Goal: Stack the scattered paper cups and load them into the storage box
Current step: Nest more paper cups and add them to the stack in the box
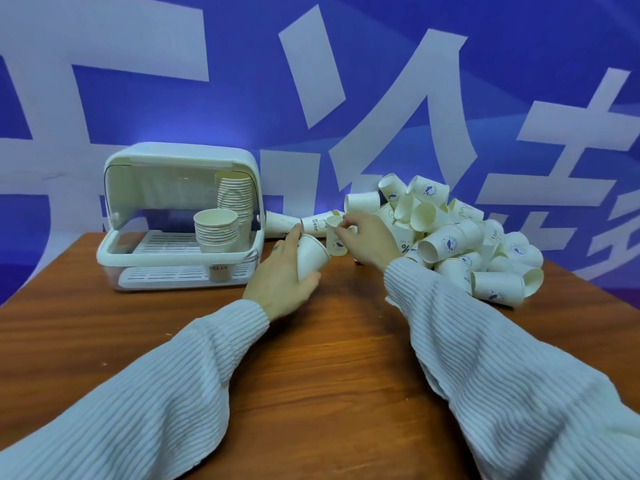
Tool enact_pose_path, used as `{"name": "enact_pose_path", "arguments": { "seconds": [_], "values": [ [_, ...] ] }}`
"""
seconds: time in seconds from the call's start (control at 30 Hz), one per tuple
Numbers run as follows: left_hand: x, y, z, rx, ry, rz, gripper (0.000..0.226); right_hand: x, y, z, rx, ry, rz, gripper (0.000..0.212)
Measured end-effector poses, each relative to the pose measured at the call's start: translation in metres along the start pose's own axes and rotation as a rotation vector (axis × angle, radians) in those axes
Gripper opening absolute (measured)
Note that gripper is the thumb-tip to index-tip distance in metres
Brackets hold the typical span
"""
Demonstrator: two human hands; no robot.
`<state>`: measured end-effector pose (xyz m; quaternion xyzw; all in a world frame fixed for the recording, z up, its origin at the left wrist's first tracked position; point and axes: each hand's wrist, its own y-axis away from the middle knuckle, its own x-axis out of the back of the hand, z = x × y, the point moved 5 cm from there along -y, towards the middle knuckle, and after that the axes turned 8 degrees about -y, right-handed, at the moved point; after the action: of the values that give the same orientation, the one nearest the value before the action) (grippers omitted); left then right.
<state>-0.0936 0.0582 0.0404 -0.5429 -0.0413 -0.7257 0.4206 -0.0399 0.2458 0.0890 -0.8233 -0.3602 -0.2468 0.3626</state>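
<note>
Right, left hand (pixel 277 285) grips a light, crushable white paper cup (pixel 311 255) round its wall, right hand (pixel 367 240) pinches another printed white cup (pixel 336 237) at the rim.

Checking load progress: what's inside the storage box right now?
Inside the storage box, two stacks of paper cups stand on the slatted tray: a short stack in front, a tall stack behind. The tall stack's base is hidden by the short one.
</note>
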Motion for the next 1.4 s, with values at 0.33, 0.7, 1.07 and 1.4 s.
{"name": "enact_pose_path", "arguments": {
  "seconds": [0.33, 0.7, 1.07, 1.4],
  "values": [
    [0.032, 0.018, -0.034, -0.078, 0.071, 0.104, 0.088, -0.042, -0.03, -0.001, 0.165, 0.645, -0.041, 0.023],
    [0.128, 0.026, -0.061, 0.196, 0.416, 0.682, 0.062, -0.023, -0.002, -0.137, 0.364, -0.486, 0.161, 0.02],
    [0.157, 0.048, -0.114, 0.336, 0.38, 0.722, 0.059, -0.098, -0.016, -0.184, 0.411, -0.055, -0.221, 0.03],
    [0.171, 0.01, -0.105, 0.263, 0.217, 0.609, 0.071, -0.117, -0.003, -0.168, 0.521, 0.15, -0.326, 0.045]
  ]
}}
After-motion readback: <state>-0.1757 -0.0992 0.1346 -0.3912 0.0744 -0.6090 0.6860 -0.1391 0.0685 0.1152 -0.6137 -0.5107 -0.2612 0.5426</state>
